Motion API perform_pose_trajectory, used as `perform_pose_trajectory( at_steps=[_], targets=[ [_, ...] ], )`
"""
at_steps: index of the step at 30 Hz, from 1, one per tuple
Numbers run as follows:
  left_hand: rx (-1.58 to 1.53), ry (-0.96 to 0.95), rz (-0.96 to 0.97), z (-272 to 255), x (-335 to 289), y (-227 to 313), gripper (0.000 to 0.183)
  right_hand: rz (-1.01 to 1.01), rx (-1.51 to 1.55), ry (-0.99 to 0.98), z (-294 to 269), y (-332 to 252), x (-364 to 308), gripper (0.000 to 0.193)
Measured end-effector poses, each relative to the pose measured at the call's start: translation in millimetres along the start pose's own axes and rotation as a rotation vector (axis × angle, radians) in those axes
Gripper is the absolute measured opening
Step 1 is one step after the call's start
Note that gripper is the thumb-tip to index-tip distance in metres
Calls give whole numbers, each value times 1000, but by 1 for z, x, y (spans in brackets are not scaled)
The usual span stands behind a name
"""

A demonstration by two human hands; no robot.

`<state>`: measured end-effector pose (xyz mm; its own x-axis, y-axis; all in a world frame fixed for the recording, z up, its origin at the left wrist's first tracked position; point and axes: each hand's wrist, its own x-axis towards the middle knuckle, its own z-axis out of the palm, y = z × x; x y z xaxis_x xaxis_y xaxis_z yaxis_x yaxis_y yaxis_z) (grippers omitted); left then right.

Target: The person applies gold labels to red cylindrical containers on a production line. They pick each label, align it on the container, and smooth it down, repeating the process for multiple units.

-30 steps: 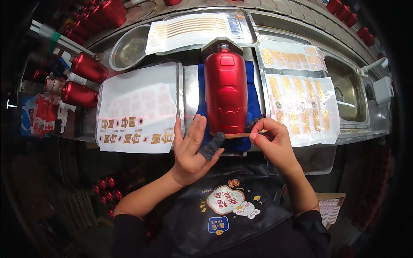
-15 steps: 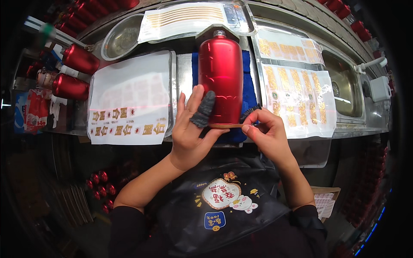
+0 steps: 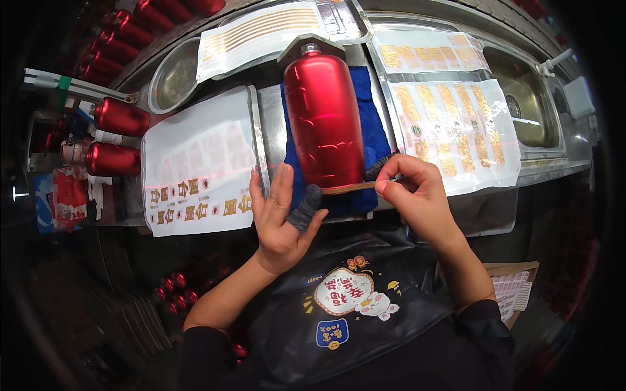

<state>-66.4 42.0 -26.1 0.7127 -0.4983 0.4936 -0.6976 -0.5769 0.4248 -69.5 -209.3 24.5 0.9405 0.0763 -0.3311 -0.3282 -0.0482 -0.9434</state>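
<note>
A shiny red bottle (image 3: 324,124) lies on a blue cloth (image 3: 373,124), its neck pointing away from me. Along its near, base end runs a thin gold-brown strip (image 3: 349,189). My right hand (image 3: 414,195) pinches the strip's right end between thumb and index finger. Dark grey covering shows on another right finger, partly hidden behind the hand. My left hand (image 3: 282,225) is at the bottle's lower left, fingers stretched and spread, holding nothing. A dark grey sleeve covers its index finger, whose tip is close to the strip's left end; whether they touch I cannot tell.
Left is a white sheet of gold and red decals (image 3: 195,176); right are sheets with gold patterns (image 3: 450,130). Behind stand a sheet of gold strips (image 3: 261,29) and a metal bowl (image 3: 173,75). More red bottles (image 3: 114,159) lie left. A sink (image 3: 521,98) is far right.
My left hand has come off the bottle's side and moved down and left. My right hand still pinches the strip's end. The whole view has tilted slightly.
</note>
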Motion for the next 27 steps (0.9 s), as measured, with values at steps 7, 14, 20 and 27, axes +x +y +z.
perform_pose_trajectory(
  at_steps=[7,14,20,27],
  targets=[
    [140,-42,119,-5,28,11,41,2,14,-2,0,10,5,8],
    [151,71,31,12,55,16,46,-191,-177,20,6,17,11,6],
    [-226,123,-268,8,18,3,59,-37,-65,-23,3,10,5,6],
    [-102,16,-170,4,-14,0,48,-34,49,14,3,1,-1,6]
  ],
)
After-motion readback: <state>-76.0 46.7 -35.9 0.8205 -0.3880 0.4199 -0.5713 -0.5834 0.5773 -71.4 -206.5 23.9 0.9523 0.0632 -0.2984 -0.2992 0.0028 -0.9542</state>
